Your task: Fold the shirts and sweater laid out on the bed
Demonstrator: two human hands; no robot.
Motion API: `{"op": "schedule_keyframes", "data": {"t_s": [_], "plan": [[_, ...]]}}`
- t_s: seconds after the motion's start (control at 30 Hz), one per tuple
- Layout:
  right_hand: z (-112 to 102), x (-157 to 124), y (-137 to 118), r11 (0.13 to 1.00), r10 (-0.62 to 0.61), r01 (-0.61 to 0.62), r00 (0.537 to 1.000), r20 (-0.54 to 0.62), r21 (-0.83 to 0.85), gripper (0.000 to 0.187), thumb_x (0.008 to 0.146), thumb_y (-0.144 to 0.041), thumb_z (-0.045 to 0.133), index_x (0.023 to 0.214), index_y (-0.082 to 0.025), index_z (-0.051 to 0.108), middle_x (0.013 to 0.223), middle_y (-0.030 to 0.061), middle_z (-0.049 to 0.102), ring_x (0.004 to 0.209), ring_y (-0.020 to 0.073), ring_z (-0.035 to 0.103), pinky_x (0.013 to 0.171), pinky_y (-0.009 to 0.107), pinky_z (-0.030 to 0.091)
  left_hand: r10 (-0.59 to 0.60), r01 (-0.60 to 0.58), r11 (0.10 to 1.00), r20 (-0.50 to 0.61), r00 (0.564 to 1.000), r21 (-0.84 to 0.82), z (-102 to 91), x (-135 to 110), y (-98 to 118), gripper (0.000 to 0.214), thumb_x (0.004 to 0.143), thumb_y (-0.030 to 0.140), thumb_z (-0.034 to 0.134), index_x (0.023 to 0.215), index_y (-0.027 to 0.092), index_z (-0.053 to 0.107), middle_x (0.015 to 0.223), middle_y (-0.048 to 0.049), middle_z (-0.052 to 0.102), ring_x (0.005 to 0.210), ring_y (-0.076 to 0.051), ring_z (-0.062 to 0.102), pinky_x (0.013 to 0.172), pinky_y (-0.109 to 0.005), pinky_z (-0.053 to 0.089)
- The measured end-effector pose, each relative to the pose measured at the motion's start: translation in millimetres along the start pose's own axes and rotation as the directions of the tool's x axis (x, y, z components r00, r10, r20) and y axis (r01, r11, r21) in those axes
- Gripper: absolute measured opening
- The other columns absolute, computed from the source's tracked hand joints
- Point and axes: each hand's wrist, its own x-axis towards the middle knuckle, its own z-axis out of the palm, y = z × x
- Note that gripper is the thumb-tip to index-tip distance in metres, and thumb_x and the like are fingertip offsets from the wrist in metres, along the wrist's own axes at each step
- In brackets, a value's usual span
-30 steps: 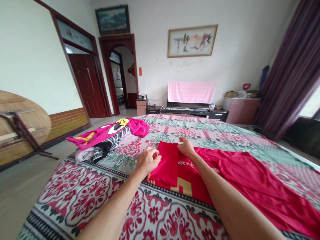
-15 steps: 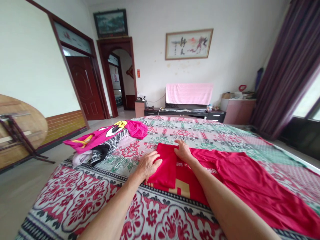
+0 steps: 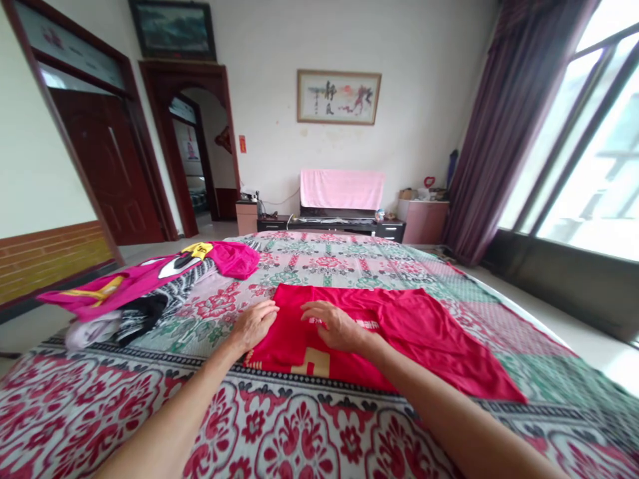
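Note:
A red shirt [image 3: 414, 332] with white and yellow print lies spread on the flowered bedspread [image 3: 309, 426], its left side folded over. My left hand [image 3: 254, 324] rests flat on the folded left edge, fingers stretched out. My right hand [image 3: 335, 326] lies flat on the middle of the shirt, fingers spread, just right of the left hand. Neither hand holds anything.
A pile of clothes [image 3: 144, 293], bright pink on top of black-and-white, sits at the bed's left side. Beyond the bed stand a low dark cabinet with a pink towel [image 3: 342, 188], a doorway at the left, and purple curtains [image 3: 484, 133] by a window at the right.
Both hands went from pinching the shirt's folded edge to lying flat on it, and the right hand slid toward the shirt's middle. The camera turned to the right.

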Motion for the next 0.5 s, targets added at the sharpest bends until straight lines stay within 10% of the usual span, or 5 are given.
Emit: {"op": "schedule_keyframes", "data": {"t_s": [0.5], "plan": [[9.8, -7.3, -14.0, 0.982, 0.161, -0.149, 0.982, 0.102, -0.116, 0.035, 0.081, -0.012, 0.048, 0.113, -0.019, 0.063, 0.114, 0.0066, 0.066, 0.107, 0.0179, 0.058, 0.095, 0.032, 0.044, -0.086, 0.081, 0.996, 0.134, 0.987, 0.043, -5.7, 1.1, -10.7, 0.053, 0.079, 0.053, 0.04, 0.103, 0.017, 0.07, 0.13, -0.0095, 0.059, 0.122, -0.022, 0.053, 0.109, -0.034, 0.035]]}}
